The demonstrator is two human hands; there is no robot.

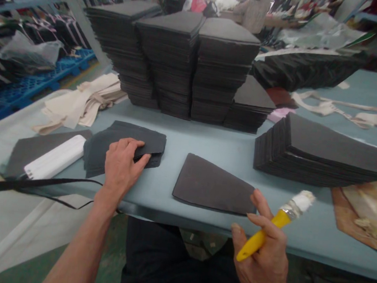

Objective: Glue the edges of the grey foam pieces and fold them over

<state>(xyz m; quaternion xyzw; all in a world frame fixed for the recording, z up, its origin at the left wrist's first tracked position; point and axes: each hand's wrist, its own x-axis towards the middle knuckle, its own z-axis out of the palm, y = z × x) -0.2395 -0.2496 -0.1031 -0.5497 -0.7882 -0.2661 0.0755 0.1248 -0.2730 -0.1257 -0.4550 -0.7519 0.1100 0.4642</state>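
Note:
My left hand (123,162) lies on a loose pile of thin dark-grey sheets (119,130), its fingers curled over the top one and its thumb at the right edge. In my right hand (264,251) is a paintbrush (281,219) with a yellow handle. The brush points up and right, and its bristles carry something white. Between both hands a dark tapered panel (214,184) lies flat on the blue-grey table (169,206), its narrow end close to my right fingertips.
Tall stacks of dark panels (169,59) stand at the back. Another panel stack (321,150) sits at the right, beside a board (348,210) smeared with pale residue. A white power strip (55,157) with a black cord and cream fabric strips (85,100) lie left.

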